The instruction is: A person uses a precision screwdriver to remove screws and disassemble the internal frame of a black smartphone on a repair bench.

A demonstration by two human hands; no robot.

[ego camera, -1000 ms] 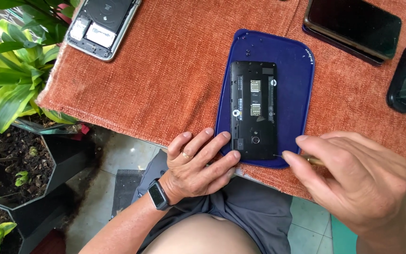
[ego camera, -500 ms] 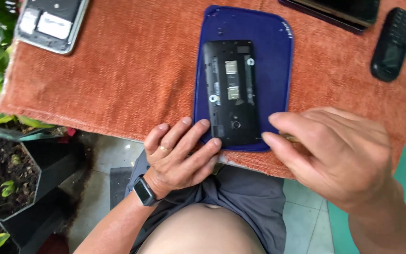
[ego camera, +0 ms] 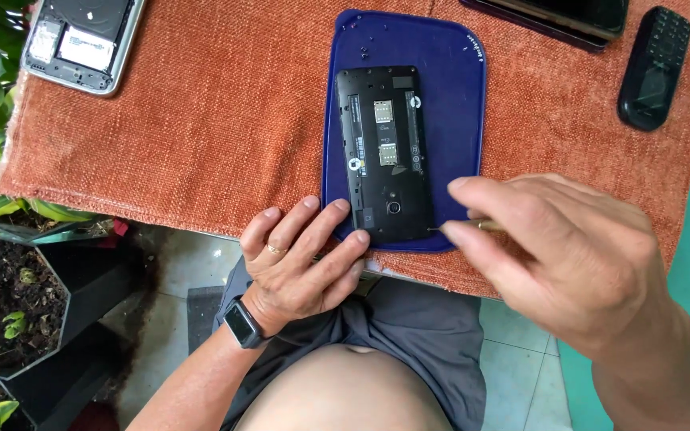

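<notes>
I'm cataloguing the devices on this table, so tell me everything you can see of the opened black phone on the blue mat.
The black phone lies flat, back up, its rear cover off, lengthwise on the blue mat. Its matte plastic inner frame shows two metallic card slots mid-body, a round camera lens near the lower end, and small stickers. The left hand steadies its lower left corner with its fingertips. The right hand holds a thin metal tool whose tip meets the lower right edge.

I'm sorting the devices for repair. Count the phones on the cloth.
4. Opened phone on the blue mat; opened silver phone top left; dark phone at top edge, partly cut off; small black phone top right.
</notes>
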